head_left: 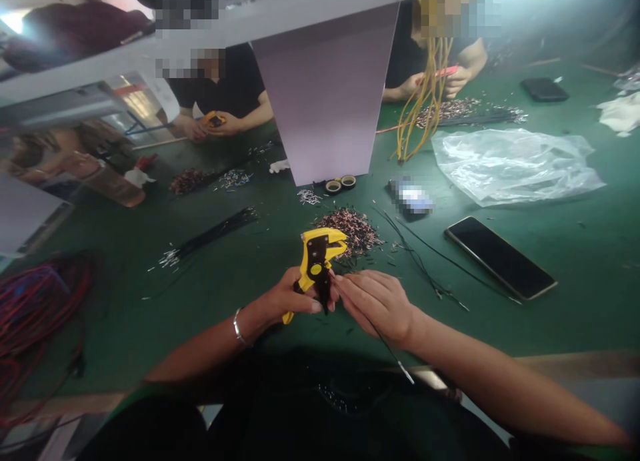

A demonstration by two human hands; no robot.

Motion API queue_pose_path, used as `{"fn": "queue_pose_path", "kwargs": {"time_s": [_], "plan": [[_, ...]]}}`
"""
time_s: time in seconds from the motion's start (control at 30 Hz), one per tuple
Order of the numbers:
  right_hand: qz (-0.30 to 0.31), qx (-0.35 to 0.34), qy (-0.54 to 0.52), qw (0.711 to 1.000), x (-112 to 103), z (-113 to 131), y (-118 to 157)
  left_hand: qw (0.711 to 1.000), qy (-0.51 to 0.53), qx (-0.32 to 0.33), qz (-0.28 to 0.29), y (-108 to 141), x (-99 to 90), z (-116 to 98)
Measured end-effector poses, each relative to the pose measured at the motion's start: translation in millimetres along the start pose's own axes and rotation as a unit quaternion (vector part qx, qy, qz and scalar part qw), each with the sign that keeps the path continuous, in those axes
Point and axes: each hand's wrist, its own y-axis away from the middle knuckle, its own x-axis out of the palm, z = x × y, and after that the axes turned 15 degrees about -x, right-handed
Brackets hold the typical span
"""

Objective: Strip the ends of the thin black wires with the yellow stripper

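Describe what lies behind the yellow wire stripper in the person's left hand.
Behind the yellow wire stripper lies a heap of short copper-coloured wire pieces on the green bench mat. The stripper hides the heap's near edge, so that part cannot be seen.

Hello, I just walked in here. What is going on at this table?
A person sits at a green work table. Their left hand grips a yellow wire stripper, and their right hand pinches a thin black wire close to the tool. A pile of copper-coloured wire pieces lies just beyond. Across the table, one co-worker holds a small yellow tool, and another co-worker handles yellow cables.
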Motion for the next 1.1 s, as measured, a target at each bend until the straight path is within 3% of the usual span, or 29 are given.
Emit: {"fn": "queue_pose_path", "kwargs": {"time_s": [0.2, 0.47, 0.87, 1.0, 1.07, 1.1], "plan": [[-0.021, 0.009, -0.030, 0.999, -2, 0, -5, 1.000, -0.008, 0.002, -0.006, 2, 1.2, -2], [-0.041, 0.042, -0.066, 0.996, -2, 3, -5, 0.992, -0.114, 0.023, -0.039, 3, 5.7, -5], [-0.056, 0.077, -0.061, 0.994, 5, 4, 1, 0.989, -0.049, -0.046, -0.134, 3, 3.5, 12], [-0.084, 0.178, -0.116, 0.973, 4, 1, -1, 0.995, 0.021, -0.038, -0.087, 1, 7.3, 4], [-0.116, 0.286, -0.163, 0.937, 1, -3, -4, 0.996, 0.074, -0.036, -0.045, -1, 7.1, 1], [-0.144, 0.348, -0.194, 0.906, 0, -5, -5, 0.995, 0.094, -0.035, -0.023, -1, 6.2, 0]]}}
